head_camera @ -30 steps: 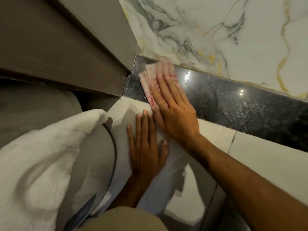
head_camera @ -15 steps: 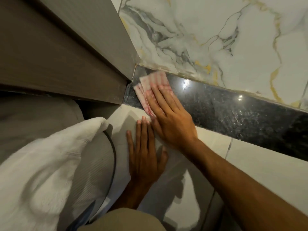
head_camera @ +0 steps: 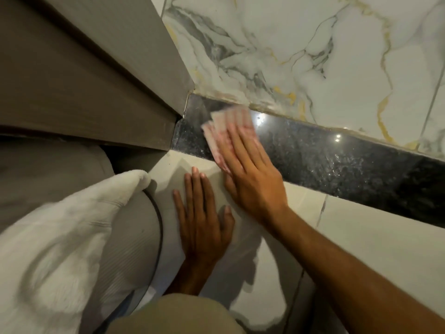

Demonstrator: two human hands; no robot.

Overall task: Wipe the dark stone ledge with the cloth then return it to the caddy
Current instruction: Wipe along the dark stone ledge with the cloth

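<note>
Pressing flat with its fingers [head_camera: 237,145] spread and extended, the right hand [head_camera: 250,174] pins a folded pink-and-white patterned cloth [head_camera: 225,124] against the dark speckled polished stone ledge [head_camera: 337,162]; nothing is pinched or gripped, the cloth simply lies trapped under the palm side of the fingers, its far edge peeking out toward the upper centre of the frame. That patch sits near the ledge's left end, close to where a grey-brown wooden panel [head_camera: 84,92] meets the stone in the upper left. Just below, the left hand [head_camera: 204,220] rests open, fingers straight and together, on the pale glossy tile surface [head_camera: 373,237] beside the ledge, holding nothing and seemingly bracing the body. Above the ledge runs a white marble wall with grey and gold veins [head_camera: 313,56]. At lower left a fluffy white towel [head_camera: 60,232] drapes over something ribbed and light grey. Judging by the layout, wiping is under way at the left corner, while the long stretch of ledge running toward the right edge of the frame shows only reflected light spots, and whether it is already cleaned cannot be told. No caddy is visible, so returning the cloth looks like a step not yet done.
</note>
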